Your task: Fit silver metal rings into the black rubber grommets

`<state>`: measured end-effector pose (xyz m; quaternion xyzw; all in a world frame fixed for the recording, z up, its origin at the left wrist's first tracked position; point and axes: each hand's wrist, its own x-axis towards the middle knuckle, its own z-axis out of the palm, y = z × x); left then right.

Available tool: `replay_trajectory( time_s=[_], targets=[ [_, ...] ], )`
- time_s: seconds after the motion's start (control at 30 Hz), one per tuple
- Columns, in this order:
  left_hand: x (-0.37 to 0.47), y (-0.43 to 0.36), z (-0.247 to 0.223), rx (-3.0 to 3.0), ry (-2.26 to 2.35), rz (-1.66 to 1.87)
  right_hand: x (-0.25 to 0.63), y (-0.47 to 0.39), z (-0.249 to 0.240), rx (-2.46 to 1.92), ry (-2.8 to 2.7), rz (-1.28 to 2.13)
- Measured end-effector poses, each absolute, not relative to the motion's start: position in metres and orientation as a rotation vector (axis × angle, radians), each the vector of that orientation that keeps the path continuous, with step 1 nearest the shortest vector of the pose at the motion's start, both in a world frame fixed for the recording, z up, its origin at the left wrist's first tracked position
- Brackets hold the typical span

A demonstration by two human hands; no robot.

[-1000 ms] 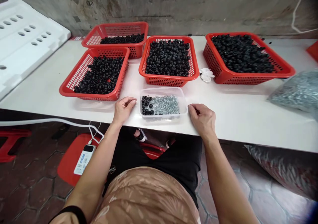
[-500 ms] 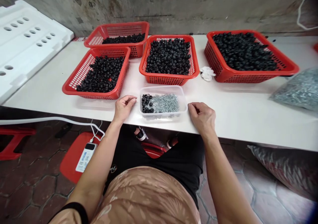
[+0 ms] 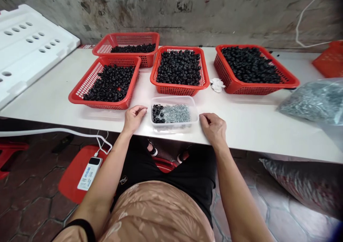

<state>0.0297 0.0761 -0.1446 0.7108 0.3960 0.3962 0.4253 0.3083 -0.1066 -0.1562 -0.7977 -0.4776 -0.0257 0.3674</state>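
Hands, loosely curled with nothing visible in them, flank the clear container.

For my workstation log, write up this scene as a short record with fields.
left hand: curled, left of the clear tub; no held item visible
right hand: curled, close to the tub's right end; contact unclear
tub contents: black parts at left, small shiny pieces beside them
red baskets: four, all holding black parts
right side of table: clear bag of shiny pieces
stool: white device with cable
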Motion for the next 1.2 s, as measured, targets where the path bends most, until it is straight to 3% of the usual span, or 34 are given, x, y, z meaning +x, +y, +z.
replay_trajectory(
  time_s=[0.57,0.97,1.2],
  targets=[
    [0.028,0.073,-0.148,1.789,0.974,0.971,0.306,-0.106,-0.151,-2.097,-1.255,-0.072],
    [0.026,0.067,-0.141,1.83,1.006,0.954,0.302,-0.106,-0.135,-1.897,-1.053,-0.061],
    [0.029,0.064,-0.136,1.768,1.054,0.99,0.249,-0.049,-0.089,-1.798,-1.661,0.09]
  ],
)
